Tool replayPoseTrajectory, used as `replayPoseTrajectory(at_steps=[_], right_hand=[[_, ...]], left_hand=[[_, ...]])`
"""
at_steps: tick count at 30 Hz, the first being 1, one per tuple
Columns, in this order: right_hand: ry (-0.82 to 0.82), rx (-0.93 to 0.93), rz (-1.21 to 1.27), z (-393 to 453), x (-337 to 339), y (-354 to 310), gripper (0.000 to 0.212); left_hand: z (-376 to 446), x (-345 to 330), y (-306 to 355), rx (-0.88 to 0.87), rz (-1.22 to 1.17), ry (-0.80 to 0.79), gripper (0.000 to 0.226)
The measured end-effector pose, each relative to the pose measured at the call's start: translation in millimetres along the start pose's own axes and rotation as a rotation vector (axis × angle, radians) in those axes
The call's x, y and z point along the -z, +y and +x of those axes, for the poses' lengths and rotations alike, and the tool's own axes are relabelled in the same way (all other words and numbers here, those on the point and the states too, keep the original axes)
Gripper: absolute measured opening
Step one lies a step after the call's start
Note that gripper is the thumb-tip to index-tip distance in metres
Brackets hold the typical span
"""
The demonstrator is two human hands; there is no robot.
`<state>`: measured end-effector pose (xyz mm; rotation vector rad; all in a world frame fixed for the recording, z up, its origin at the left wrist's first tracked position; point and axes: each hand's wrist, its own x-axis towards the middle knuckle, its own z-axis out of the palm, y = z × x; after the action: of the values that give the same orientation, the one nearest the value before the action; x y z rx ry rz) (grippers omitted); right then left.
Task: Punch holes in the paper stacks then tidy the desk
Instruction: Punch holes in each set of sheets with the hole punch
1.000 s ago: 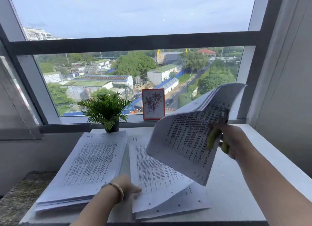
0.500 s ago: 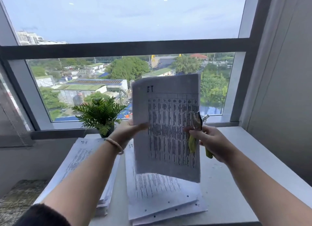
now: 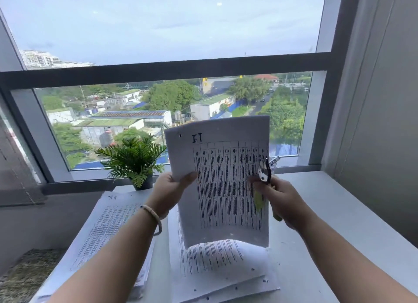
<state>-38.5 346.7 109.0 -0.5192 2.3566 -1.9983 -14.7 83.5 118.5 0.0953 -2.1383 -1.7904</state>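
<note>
1. Head view, held item: one sheaf of printed paper [image 3: 222, 185], upright in the air above the desk [image 3: 334, 216], its lower edge curling toward me. One punched hole shows near its top left corner.
2. Left hand [image 3: 172, 189]: thumb on the front of the sheaf's left edge, fingers behind, pinching it.
3. Right hand [image 3: 279, 198]: fingers curled round the green handles of the hole punch [image 3: 265, 173], thumb pressed on the sheaf's right edge. Whether the punch's metal head is biting the paper, I cannot tell.
4. On the desk: a middle stack [image 3: 217, 271] under the sheaf, holes along its near edge; a left stack [image 3: 108, 230] beside it, partly under my left arm. A potted plant [image 3: 135, 162] stands behind.
5. Step in hand, as I judge: punching, mid-sheaf; tidying not begun.
6. Next move calls for: steadying the sheaf with the left hand, seating its edge in the punch's mouth, then squeezing.
</note>
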Motion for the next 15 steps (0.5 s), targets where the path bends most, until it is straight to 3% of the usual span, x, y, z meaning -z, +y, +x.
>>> replayPoseTrajectory(at_steps=[1,4,6,8,11,13,15], right_hand=[[-0.003,0.012,0.023,1,3,-5,0.051],[-0.030,0.029,0.030,0,13,-18,0.026],[-0.053,0.048,0.015,-1,18,-19,0.020],[-0.095,0.059,0.017,-5,17,-20,0.025],[-0.139,0.030,0.002,-10,14,-16,0.028],[-0.157,0.011,0.019,-15,10,-13,0.020],[-0.186,-0.015,0.079,-19,7,-9,0.024]], left_hand=[[4,2,6,-0.043,0.014,-0.006,0.042],[14,9,42,-0.352,0.207,0.046,0.081],[19,11,76,-0.693,0.563,0.141,0.103],[20,2,114,-0.885,0.982,0.195,0.112],[20,-27,157,-0.745,1.354,-0.059,0.091],[23,-43,173,-0.518,1.298,-0.290,0.061],[25,-55,181,-0.428,1.245,-0.375,0.038]])
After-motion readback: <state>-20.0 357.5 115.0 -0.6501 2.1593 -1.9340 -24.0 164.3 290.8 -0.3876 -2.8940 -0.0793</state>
